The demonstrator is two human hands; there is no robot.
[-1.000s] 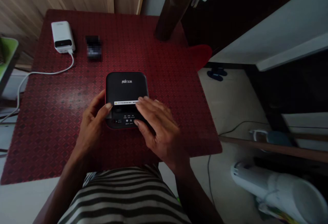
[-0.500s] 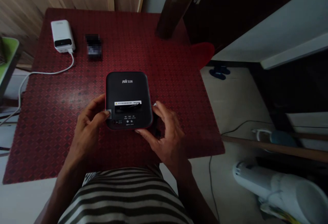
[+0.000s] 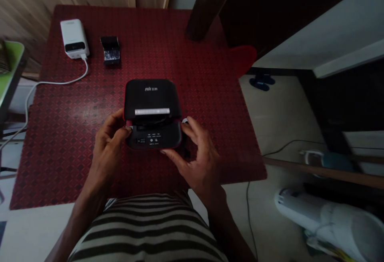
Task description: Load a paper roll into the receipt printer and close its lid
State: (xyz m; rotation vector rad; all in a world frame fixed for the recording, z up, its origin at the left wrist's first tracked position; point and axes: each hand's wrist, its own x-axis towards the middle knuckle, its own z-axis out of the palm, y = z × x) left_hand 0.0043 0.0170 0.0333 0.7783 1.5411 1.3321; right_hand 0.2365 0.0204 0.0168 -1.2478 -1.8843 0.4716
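A small black receipt printer (image 3: pixel 151 98) with red sides sits on the table in front of me, its lid tilted up from the front panel. A paper slot and a white sticker strip lie along the lid's front edge. My left hand (image 3: pixel 111 142) grips the printer's left side, the thumb pressing at the silver tab by the lid's seam. Around the right front corner, my right hand (image 3: pixel 196 150) holds it with the thumb at the front edge and the fingers at the right side. What lies under the right fingers is partly hidden.
The dark red patterned table (image 3: pixel 210 106) carries a white power bank (image 3: pixel 74 38) with a white cable at the back left. Beside it is a small open black case (image 3: pixel 111 50). A brown post (image 3: pixel 207 10) stands at the back, and a red stool (image 3: pixel 244 60) beyond the right edge.
The printer's lid has sprung up from its closed position, and a gap with red edges shows between it and the front panel. Both hands keep their places on the printer; the view shifts slightly.
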